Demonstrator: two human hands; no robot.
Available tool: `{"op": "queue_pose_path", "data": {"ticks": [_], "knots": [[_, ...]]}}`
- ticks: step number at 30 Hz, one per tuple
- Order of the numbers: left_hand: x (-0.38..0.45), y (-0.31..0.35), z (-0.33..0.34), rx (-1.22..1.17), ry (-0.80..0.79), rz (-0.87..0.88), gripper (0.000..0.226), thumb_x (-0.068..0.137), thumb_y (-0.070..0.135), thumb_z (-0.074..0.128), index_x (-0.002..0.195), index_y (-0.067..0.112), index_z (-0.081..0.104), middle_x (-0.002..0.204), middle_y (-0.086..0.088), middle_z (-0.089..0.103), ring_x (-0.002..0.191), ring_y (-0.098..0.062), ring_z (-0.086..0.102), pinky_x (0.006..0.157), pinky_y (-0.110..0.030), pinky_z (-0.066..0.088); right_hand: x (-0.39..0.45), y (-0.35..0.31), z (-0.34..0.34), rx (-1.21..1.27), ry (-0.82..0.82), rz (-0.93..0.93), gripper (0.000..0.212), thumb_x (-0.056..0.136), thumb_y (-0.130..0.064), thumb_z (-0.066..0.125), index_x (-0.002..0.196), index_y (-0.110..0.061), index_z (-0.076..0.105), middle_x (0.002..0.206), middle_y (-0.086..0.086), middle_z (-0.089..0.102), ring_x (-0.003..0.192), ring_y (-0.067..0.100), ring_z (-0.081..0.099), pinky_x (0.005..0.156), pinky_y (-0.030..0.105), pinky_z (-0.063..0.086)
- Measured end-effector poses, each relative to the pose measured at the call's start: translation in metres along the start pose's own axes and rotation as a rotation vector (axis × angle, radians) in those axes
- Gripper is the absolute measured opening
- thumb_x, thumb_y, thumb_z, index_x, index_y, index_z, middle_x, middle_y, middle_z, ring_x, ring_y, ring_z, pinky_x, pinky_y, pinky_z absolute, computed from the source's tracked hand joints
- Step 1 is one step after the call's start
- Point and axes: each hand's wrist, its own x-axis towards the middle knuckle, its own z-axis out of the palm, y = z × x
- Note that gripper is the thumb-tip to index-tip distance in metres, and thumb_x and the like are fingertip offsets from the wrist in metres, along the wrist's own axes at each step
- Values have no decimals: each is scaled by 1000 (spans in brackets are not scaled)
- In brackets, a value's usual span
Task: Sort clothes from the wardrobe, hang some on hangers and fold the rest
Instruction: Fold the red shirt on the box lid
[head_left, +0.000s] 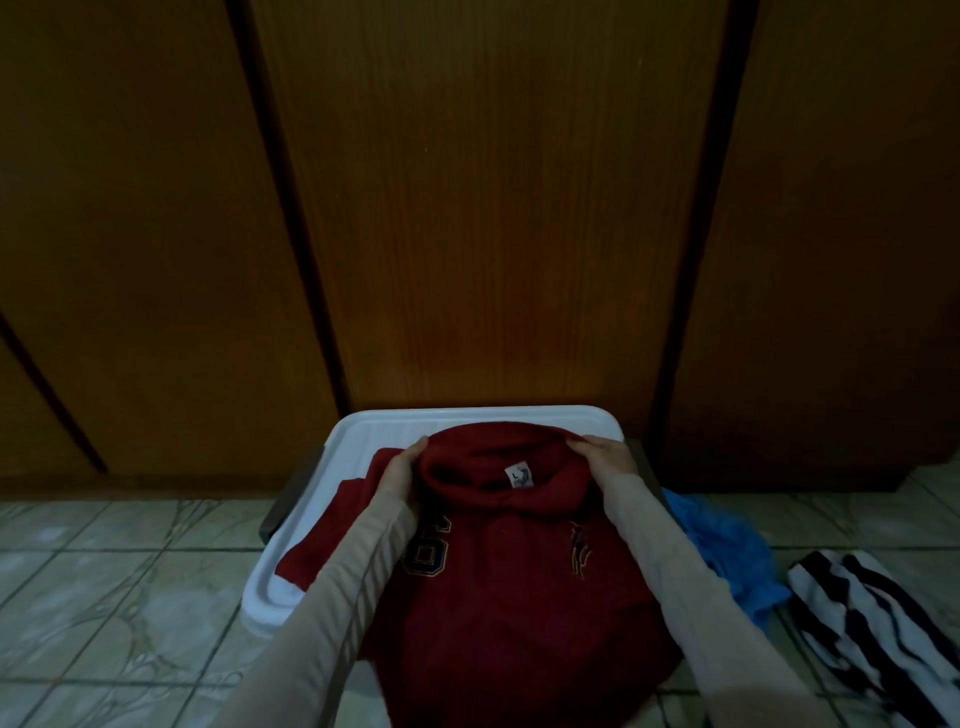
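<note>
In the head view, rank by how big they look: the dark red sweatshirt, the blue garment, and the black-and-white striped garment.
1. Dark red sweatshirt, clearly largest.
2 and 3. Blue garment and black-and-white striped garment: unranked, since both are partly hidden or cut off.

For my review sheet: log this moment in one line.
both hands grip red hoodie hood | hoodie on white tray | blue garment, striped garment on floor

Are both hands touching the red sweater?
Touching. The head view shows the left hand and right hand gripping the red sweater at both sides of its collar.
</note>
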Motion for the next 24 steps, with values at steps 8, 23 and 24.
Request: {"op": "queue_pose_path", "data": {"ticks": [8, 23, 24], "knots": [[7, -3, -2, 133, 53, 116, 98, 67, 58, 72, 142, 6, 37, 138, -16, 47, 124, -33, 46, 110, -42, 33, 3, -3, -7, 329, -15, 180, 58, 85, -16, 65, 136, -6, 40, 134, 17, 48, 122, 32, 48, 100, 45, 43], [-1, -11, 3, 1802, 557, 945, 36, 96, 43, 41, 105, 16, 64, 98, -1, 60, 89, -20, 60, 82, -31, 39, 6, 2, 0, 100, -30, -25, 11, 88, -16, 61, 98, -15, 66, 123, 16, 59, 114, 33, 54, 104, 41, 41], [-2, -12, 4, 1820, 588, 939, 36, 97, 42, 39, 106, 17, 64, 99, -1, 60, 89, -21, 60, 84, -31, 38, 7, 3, 0, 33, 1, -54, 5, 89, -15, 60, 87, -18, 65, 120, 17, 61, 111, 34, 55, 102, 39, 43]]}}
